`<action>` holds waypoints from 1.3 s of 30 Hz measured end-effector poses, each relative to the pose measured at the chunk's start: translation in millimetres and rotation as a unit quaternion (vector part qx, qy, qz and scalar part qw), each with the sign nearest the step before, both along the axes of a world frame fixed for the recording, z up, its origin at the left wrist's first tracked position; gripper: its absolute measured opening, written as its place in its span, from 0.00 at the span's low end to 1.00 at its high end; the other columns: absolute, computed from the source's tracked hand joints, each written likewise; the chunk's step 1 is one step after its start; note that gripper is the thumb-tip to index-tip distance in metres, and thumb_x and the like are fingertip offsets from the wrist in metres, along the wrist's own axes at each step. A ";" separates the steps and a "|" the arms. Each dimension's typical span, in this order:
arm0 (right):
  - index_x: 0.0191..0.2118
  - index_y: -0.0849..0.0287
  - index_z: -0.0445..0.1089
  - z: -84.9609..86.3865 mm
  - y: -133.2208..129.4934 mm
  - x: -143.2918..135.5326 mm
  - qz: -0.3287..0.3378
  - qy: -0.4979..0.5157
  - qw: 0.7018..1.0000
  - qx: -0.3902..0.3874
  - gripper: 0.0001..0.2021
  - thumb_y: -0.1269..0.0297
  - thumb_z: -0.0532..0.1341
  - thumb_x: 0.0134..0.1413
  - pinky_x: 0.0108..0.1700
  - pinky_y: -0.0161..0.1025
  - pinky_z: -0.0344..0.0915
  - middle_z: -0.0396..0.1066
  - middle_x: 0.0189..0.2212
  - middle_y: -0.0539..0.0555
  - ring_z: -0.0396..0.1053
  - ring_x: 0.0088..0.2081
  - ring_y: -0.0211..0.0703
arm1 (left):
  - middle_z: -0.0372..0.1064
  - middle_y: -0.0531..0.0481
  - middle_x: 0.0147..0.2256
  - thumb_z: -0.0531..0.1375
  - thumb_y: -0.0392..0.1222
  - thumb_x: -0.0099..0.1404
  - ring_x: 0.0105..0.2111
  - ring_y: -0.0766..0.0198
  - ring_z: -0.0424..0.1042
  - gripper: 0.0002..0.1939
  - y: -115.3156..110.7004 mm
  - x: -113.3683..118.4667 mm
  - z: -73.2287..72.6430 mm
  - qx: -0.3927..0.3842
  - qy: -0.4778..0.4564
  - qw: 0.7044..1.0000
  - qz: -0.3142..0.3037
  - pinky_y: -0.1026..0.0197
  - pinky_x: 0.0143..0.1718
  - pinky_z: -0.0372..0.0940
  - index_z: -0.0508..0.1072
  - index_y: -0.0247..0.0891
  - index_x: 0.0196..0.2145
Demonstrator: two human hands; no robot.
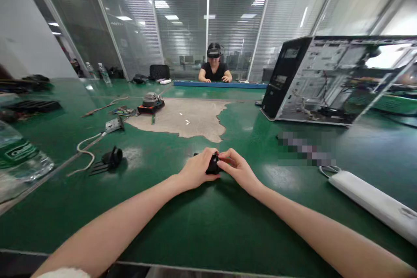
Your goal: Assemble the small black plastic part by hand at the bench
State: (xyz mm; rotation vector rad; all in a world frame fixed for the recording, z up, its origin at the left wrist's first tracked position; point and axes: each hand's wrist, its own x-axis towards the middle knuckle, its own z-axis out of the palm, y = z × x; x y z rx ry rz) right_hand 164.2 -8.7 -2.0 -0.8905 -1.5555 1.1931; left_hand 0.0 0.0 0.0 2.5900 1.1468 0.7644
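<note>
A small black part (213, 165) is between my hands, just above or on the green table (234, 234); its exact kind I cannot make out. My left hand (201, 166) wraps over it from the left, covering most of it. At its right end, the thumb and forefinger of my right hand (237, 166) pinch its edge. A bit of black sticks out beyond the back of my left hand. To the left lies a black round piece with prongs (112, 157).
At the right stands an opened computer case (312, 82), with a white power strip (371, 200) nearer me. A water bottle (22, 154) lies at the left edge. Beyond a bare tan patch (192, 117), a person (214, 69) sits at the far side. A dark-based device (151, 103) is left of centre.
</note>
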 end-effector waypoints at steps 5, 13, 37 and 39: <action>0.35 0.57 0.59 3.0 -2.4 0.7 -0.008 -0.043 0.999 -0.016 0.09 0.64 0.58 0.46 0.39 0.39 0.63 0.63 0.32 0.50 0.65 0.35 0.38 | 0.58 0.47 0.44 0.61 0.48 0.51 0.40 0.56 0.65 0.30 -1.0 1.2 2.8 0.002 0.000 1.000 0.002 0.55 0.37 0.62 0.51 0.42 0.47; 0.34 0.56 0.58 5.8 -7.7 3.7 0.040 -0.014 0.999 -0.014 0.09 0.65 0.60 0.45 0.40 0.38 0.63 0.64 0.33 0.49 0.66 0.36 0.37 | 0.59 0.48 0.43 0.60 0.47 0.51 0.38 0.57 0.66 0.29 -1.7 0.9 5.8 0.000 0.005 1.000 0.000 0.56 0.36 0.62 0.51 0.42 0.47; 0.35 0.61 0.64 5.6 3.4 0.7 -0.016 -0.033 0.996 -0.080 0.12 0.64 0.62 0.41 0.37 0.38 0.64 0.69 0.32 0.52 0.68 0.31 0.38 | 0.59 0.47 0.44 0.61 0.48 0.51 0.40 0.57 0.65 0.29 -1.1 2.3 6.0 -0.001 0.006 1.000 0.006 0.56 0.37 0.62 0.51 0.42 0.47; 0.34 0.59 0.62 4.7 1.5 1.1 -0.004 -0.039 0.998 -0.042 0.11 0.64 0.62 0.42 0.37 0.38 0.64 0.67 0.33 0.51 0.67 0.33 0.38 | 0.59 0.47 0.44 0.60 0.48 0.51 0.40 0.57 0.65 0.29 -1.2 2.0 6.2 -0.001 0.008 1.000 0.006 0.56 0.37 0.62 0.51 0.42 0.47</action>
